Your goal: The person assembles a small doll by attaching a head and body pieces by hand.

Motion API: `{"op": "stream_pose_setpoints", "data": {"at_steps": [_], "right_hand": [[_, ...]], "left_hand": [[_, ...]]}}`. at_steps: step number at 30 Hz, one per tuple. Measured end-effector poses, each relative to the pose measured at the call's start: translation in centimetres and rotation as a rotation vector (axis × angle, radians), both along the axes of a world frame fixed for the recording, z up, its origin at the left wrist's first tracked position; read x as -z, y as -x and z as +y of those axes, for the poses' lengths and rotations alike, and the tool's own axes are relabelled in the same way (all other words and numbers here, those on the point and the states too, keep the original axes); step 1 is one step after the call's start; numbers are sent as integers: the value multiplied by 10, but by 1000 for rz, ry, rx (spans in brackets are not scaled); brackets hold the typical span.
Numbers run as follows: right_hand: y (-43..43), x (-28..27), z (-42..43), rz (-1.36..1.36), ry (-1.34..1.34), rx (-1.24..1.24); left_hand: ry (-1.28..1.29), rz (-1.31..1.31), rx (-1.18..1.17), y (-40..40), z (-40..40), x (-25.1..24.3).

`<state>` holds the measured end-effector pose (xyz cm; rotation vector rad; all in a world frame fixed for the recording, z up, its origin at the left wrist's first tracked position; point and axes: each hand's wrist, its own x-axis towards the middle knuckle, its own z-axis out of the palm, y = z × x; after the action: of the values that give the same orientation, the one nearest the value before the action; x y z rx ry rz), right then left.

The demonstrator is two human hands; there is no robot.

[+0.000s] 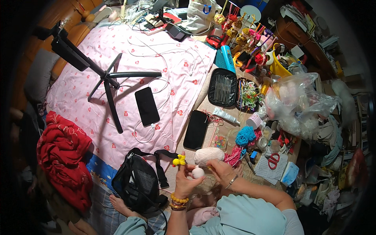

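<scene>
My left hand (185,184) holds a small, round, pale pink ball (198,173), apparently of crocheted yarn, between thumb and fingers. A yellow ornament (179,160) with a round head sits on its raised index finger. My right hand (222,174) is just to the right, its thumb and fingers pinched together near the ball. Whatever may be between those fingertips is too small to make out. Directly beyond both hands lies a cream skein of yarn (209,156). Beaded bracelets circle the left wrist, and a metal bangle circles the right.
Around me are a black phone (196,129), a case of crochet hooks (222,87), blue yarn (245,136), red-handled scissors (273,161) on written paper, and a black bag (138,179). Farther left, a black tripod stand (107,76) and another phone (147,106) rest on pink cloth.
</scene>
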<state>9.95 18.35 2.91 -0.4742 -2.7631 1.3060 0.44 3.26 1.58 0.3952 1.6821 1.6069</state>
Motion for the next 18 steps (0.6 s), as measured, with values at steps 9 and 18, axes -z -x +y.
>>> {"op": "stream_pose_setpoints", "data": {"at_steps": [9, 18], "right_hand": [[3, -17, 32, -336, 636, -144], [2, -11, 38, -520, 1097, -75]], "left_hand": [[-293, -452, -111, 4, -5, 4], [-420, -634, -97, 2, -7, 9]]}}
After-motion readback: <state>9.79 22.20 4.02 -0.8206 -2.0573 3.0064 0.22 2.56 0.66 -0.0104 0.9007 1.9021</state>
